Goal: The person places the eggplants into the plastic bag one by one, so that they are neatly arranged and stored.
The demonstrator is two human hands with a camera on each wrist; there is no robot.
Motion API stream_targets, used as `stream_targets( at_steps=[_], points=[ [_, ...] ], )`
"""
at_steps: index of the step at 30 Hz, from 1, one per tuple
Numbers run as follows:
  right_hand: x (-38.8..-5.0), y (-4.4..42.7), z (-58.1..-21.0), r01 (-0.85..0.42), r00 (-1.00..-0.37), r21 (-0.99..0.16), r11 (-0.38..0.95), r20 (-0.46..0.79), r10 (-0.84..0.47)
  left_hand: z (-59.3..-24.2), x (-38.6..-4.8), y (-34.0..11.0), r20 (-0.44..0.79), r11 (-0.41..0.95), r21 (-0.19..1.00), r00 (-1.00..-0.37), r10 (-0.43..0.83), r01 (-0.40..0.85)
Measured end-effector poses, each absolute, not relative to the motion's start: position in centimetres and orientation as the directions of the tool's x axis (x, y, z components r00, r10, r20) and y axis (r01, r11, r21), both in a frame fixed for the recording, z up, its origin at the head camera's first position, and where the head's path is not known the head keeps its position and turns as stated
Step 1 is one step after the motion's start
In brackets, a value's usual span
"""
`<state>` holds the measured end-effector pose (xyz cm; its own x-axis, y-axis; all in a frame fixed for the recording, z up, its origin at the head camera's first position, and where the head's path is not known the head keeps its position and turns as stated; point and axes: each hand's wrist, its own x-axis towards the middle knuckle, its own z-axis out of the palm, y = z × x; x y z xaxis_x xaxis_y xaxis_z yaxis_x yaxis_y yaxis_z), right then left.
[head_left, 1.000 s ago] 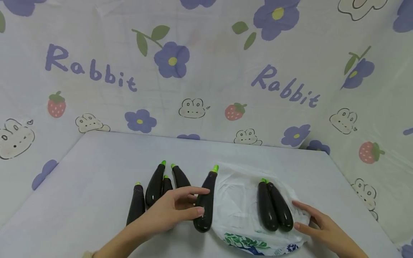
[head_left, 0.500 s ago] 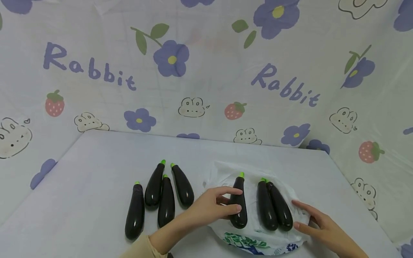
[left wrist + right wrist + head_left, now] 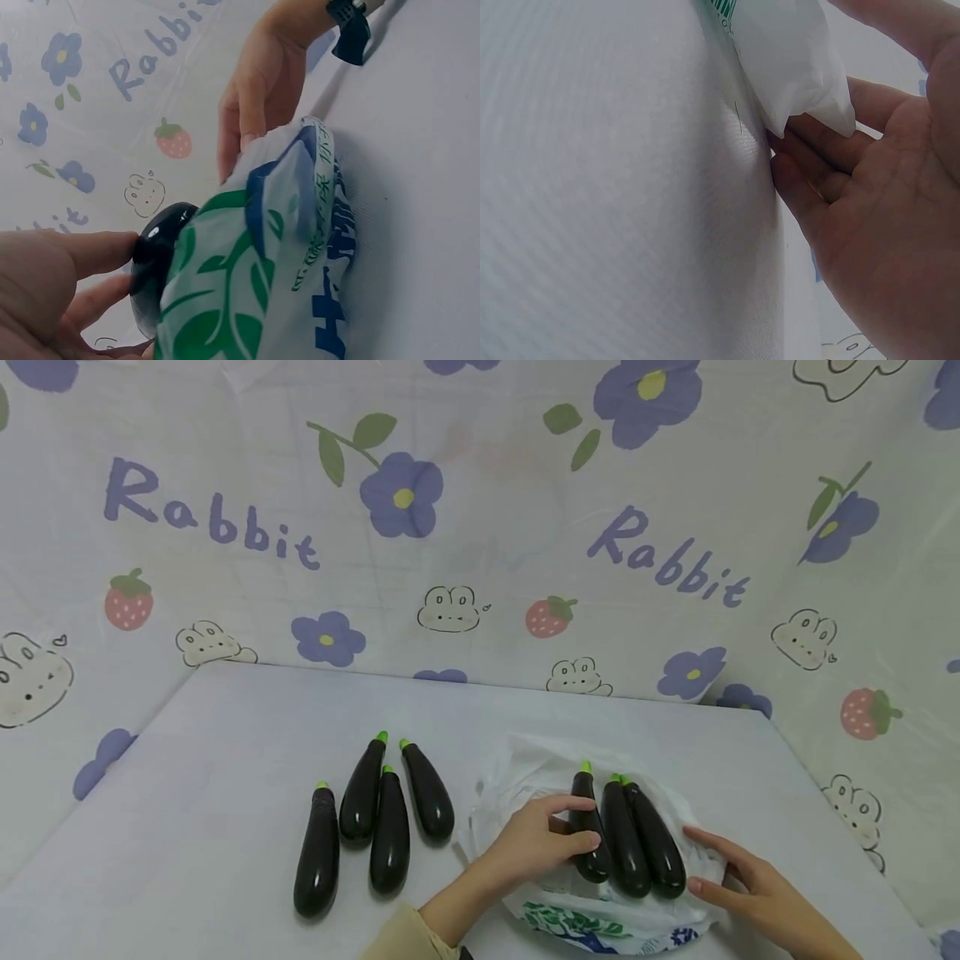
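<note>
My left hand (image 3: 534, 842) grips a dark eggplant (image 3: 595, 865) with a green stem end between thumb and fingers, over a white plastic bag (image 3: 536, 768). Right beside it, two more eggplants (image 3: 626, 852) lie side by side on the bag. In the left wrist view the held eggplant's rounded end (image 3: 156, 251) shows behind the bag's green and blue print (image 3: 247, 262). My right hand (image 3: 753, 889) rests at the bag's right edge, thumb and index finger spread. In the right wrist view its relaxed fingers (image 3: 825, 150) lie around and behind a bag corner (image 3: 795, 67).
Several loose eggplants (image 3: 390, 835) lie on the white table (image 3: 225, 793), left of the bag. A printed cloth backdrop (image 3: 480, 527) stands behind the table and along its sides. A dark band (image 3: 351, 34) circles the right wrist.
My left hand has carried the eggplant rightward from beside the bag to over it, close to the other two. The right hand has stayed at the bag's right edge.
</note>
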<state>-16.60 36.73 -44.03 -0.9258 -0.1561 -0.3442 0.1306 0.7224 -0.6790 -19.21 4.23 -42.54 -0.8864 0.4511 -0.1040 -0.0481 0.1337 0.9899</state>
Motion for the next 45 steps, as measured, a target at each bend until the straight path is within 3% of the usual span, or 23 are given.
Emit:
stream_targets(
  at_steps=[4, 14, 35, 45],
  points=[
    [-16.7, 36.6, -44.1, 0.138, -0.923, -0.674, 0.725, -0.353, -0.153, -42.8, -19.3, 4.3, -0.069, 0.239, 0.97, -0.883, 0.464, 0.05],
    [-16.9, 36.6, -44.2, 0.16, -0.916, -0.654, 0.739, -0.377, -0.135, -42.8, -19.4, 4.5, -0.015, 0.288, 0.945, -0.858, 0.513, 0.155],
    [-17.1, 36.9, -44.2, 0.12, -0.925, -0.63, 0.768, -0.352, -0.144, -44.4, -19.8, 5.1, 0.036, 0.289, 0.934, -0.861, 0.507, 0.209],
    [-17.1, 36.6, -44.2, 0.163, -0.915, -0.636, 0.754, -0.383, -0.125, -44.4, -19.8, 5.0, 0.024, 0.3, 0.932, -0.862, 0.507, 0.202]
  ],
)
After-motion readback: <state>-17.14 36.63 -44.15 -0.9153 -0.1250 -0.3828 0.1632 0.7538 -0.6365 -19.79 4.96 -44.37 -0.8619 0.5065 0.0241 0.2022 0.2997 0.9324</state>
